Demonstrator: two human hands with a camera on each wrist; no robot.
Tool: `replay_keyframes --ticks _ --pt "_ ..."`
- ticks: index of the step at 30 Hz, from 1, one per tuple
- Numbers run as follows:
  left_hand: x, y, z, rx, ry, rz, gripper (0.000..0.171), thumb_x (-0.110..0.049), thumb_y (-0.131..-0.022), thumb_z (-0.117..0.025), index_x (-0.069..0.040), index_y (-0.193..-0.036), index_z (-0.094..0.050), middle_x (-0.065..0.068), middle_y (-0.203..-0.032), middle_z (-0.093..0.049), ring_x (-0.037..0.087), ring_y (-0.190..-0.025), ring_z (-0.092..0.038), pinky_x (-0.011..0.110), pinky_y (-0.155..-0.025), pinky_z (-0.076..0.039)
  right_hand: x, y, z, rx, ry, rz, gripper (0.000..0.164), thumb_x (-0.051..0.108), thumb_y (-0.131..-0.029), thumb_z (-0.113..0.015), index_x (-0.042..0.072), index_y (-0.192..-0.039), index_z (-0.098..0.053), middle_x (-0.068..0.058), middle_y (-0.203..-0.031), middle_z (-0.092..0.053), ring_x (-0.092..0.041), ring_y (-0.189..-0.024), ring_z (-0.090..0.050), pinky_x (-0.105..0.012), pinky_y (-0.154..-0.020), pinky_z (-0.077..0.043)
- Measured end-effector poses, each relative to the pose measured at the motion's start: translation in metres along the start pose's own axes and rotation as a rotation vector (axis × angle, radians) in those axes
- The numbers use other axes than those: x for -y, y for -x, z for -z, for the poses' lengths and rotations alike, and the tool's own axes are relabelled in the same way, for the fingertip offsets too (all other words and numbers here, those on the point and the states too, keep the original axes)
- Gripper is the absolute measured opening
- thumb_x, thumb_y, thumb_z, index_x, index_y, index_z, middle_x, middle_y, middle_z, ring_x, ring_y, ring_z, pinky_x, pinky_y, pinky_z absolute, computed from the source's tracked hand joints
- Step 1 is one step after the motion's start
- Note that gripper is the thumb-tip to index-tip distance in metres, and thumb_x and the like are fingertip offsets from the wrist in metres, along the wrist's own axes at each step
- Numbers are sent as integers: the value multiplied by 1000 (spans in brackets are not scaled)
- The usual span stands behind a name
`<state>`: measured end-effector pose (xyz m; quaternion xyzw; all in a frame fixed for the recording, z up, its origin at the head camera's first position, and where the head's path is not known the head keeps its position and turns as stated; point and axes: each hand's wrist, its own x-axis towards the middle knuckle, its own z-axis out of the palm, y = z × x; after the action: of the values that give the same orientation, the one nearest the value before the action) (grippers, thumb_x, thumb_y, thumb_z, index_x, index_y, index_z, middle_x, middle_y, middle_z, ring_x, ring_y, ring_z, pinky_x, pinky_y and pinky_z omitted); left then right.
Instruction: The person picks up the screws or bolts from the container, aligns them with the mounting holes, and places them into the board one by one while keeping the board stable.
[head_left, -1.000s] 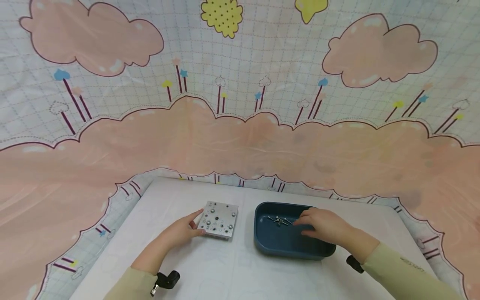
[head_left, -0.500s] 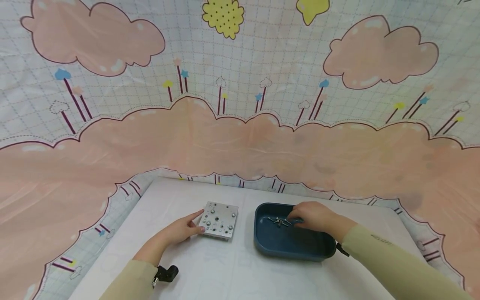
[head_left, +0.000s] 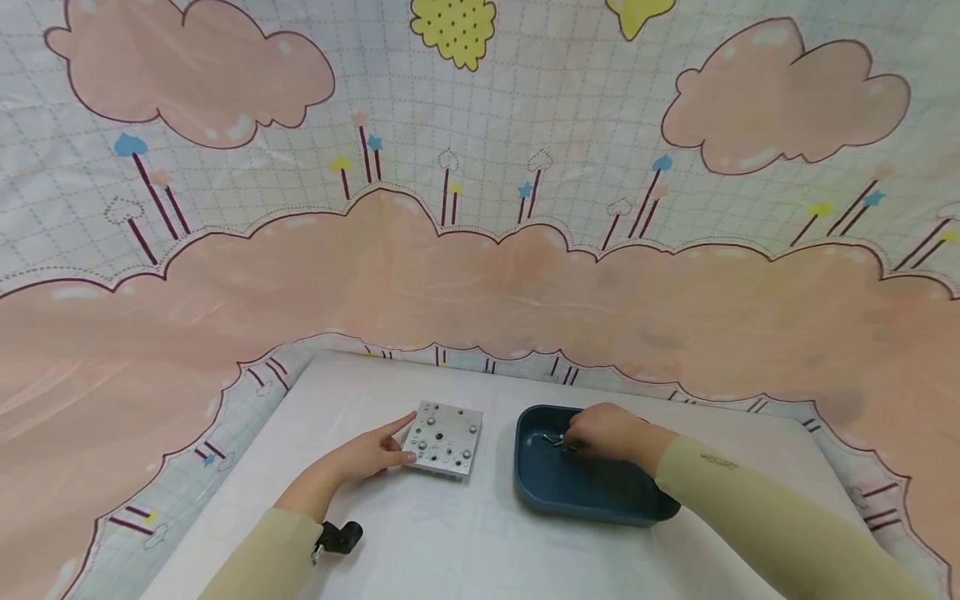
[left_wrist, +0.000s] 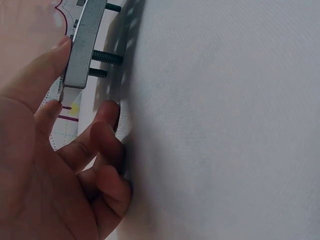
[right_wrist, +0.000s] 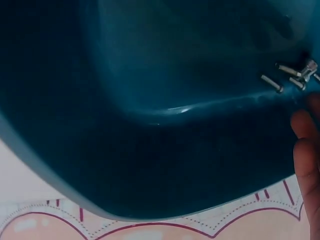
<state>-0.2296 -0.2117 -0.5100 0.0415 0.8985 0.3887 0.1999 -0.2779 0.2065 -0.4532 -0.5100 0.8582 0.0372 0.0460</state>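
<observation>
A square metal plate (head_left: 444, 435) with several holes and screws stands on the white table; in the left wrist view, threaded screw ends (left_wrist: 107, 57) stick out of its underside. My left hand (head_left: 369, 457) holds the plate's left side between thumb and index finger, its other fingers curled loosely beside the table. My right hand (head_left: 611, 433) reaches down into a dark blue tray (head_left: 600, 508), fingers bent at a small pile of loose screws (head_left: 553, 440). In the right wrist view its fingers (right_wrist: 307, 160) are beside the screws; the fingertips are partly cut off, so any grip is hidden.
The white table (head_left: 480, 550) reaches back to a patterned cloth (head_left: 480, 292) that hangs behind and around it. A short strip of table separates the plate from the tray's raised wall.
My right hand has moved left and down into the tray, over the screws, its fingers drawing closer together. The left hand keeps its place at the plate. The head view has shifted slightly.
</observation>
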Motion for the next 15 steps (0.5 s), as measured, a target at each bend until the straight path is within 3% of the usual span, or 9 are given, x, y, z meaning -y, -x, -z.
replay_keyframes --ticks 15 --pt "0 1 3 44 34 -3 88 -41 -87 -75 -24 -159 -26 4 -95 -55 18 -75 -50 33 -69 -40 -2 -19 -10 61 109 79 5 15 -88 -75 18 -91 -78 7 -77 -62 -7 -64 -53 -24 -61 -48"
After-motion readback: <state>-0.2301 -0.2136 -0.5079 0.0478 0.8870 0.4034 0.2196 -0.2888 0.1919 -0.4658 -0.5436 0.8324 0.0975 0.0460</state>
